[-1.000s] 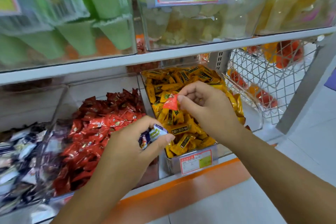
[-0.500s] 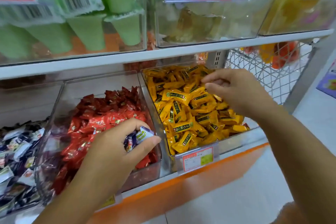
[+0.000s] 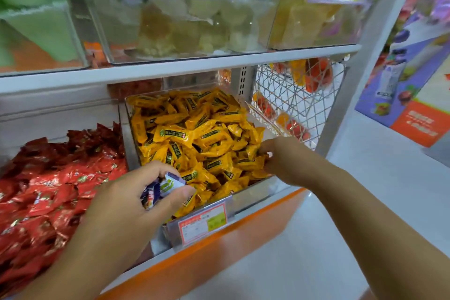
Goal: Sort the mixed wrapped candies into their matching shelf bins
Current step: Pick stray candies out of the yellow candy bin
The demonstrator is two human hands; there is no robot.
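Your right hand [image 3: 280,161] no longer shows the little red candy it was lifting a second ago. It is now down low at the right front corner of the yellow bin [image 3: 255,189], with its fingers curled in among the yellow candies [image 3: 194,134]. I cannot tell if it is pinching one or only touching them. I think you are hunting for the next stray piece, so the sorting is not done yet. Your left hand [image 3: 121,204] keeps its grip. It pinches the purple and white candies [image 3: 159,187] between thumb and fingers, just above the front left corner of the yellow bin. They match neither pile here, so they likely belong in some other bin. The yellow candies are small puffy pillows in shiny, crinkly wrappers with dark labels, and they are heaped high. The red candies [image 3: 48,190] in the red bin [image 3: 60,112] on the left look flatter, glossy and crumpled. Both bins have clear, hard, smooth walls. On the right sits a wire basket [image 3: 292,95] made of thin metal with open gaps.
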